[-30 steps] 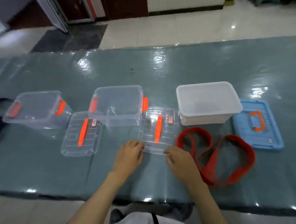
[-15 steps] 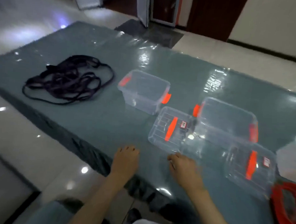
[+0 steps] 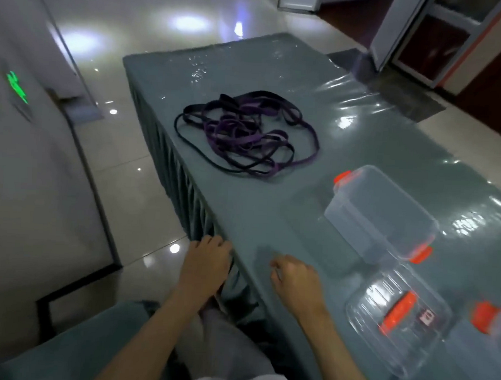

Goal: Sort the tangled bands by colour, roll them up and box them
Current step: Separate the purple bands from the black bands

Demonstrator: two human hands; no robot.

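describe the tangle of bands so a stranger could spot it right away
On the long grey-green table, look toward the far end, beyond the clear box with orange clips. The tangle of bands lies there alone: a loose heap of thin purple and black loops, the only dark, soft thing among clear plastic.

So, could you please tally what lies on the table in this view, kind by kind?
Tangled pile of dark and purple bands: 1 (single bands cannot be counted)
Clear boxes with orange latches: 1
Clear lids with an orange handle: 1
Orange part at the right edge, blurred, kind unclear: 1
Total: 4
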